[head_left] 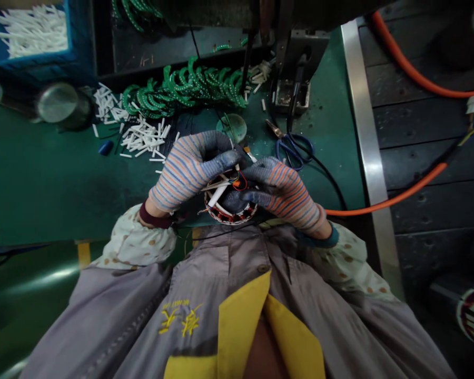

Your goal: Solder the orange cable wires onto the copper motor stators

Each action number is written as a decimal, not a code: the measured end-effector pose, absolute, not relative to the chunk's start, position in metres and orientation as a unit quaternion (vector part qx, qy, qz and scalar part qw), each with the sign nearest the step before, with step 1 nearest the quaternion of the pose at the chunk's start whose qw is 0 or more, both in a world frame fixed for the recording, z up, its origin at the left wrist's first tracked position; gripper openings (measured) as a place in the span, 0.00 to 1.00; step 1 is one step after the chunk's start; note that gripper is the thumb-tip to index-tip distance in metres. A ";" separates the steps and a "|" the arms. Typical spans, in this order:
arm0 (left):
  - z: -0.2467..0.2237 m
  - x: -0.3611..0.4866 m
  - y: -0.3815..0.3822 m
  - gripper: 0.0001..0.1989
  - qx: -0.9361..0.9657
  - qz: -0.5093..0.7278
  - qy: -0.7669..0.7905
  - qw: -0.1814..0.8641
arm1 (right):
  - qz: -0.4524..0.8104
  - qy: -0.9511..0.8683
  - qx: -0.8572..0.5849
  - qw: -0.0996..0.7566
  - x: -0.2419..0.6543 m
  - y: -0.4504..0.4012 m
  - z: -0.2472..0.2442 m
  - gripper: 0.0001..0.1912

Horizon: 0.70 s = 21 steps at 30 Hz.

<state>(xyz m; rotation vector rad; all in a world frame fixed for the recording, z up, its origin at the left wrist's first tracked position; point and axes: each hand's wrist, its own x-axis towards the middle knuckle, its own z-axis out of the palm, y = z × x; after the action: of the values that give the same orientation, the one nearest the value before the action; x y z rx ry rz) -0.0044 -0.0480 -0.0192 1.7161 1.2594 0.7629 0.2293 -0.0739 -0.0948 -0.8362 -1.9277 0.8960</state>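
Note:
A round motor stator (pixel 237 218) with dark red windings and white lacing sits in front of me at the table's near edge. Thin coloured wires (pixel 236 182) and a thick white sleeve (pixel 218 195) stick out of its middle. My left hand (pixel 199 164), in a striped glove, pinches a thin wire with a short white tube above the stator. On the other side, my right hand (pixel 282 190), gloved alike, is closed beside the stator's rim, its fingertips at a looped red wire (pixel 244 181). The exact grip there is partly hidden.
Green circuit boards (pixel 189 87) lie in a row behind my hands, near loose white tubes (pixel 145 138). Blue-handled scissors (pixel 294 150) and a soldering iron stand (pixel 294 97) are at the right. A blue bin (pixel 81 39) and metal cup (pixel 61 103) stand left.

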 end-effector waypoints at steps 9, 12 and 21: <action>-0.030 -0.008 -0.058 0.20 0.729 0.302 0.535 0.302 | 0.203 -0.758 -0.496 0.371 0.214 -0.069 -0.091 0.19; -0.032 -0.014 -0.070 0.16 0.775 0.271 0.518 0.238 | 0.188 -0.763 -0.569 0.241 0.234 -0.061 -0.101 0.13; -0.032 -0.013 -0.043 0.14 0.796 0.259 0.530 0.137 | 0.171 -0.770 -0.576 0.213 0.226 -0.052 -0.081 0.21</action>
<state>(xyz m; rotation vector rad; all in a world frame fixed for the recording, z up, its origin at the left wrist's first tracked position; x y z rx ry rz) -0.0133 -0.0429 -0.0323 2.3034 1.5343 0.7503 0.2256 -0.0520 -0.0810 -1.6000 -2.1391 0.4741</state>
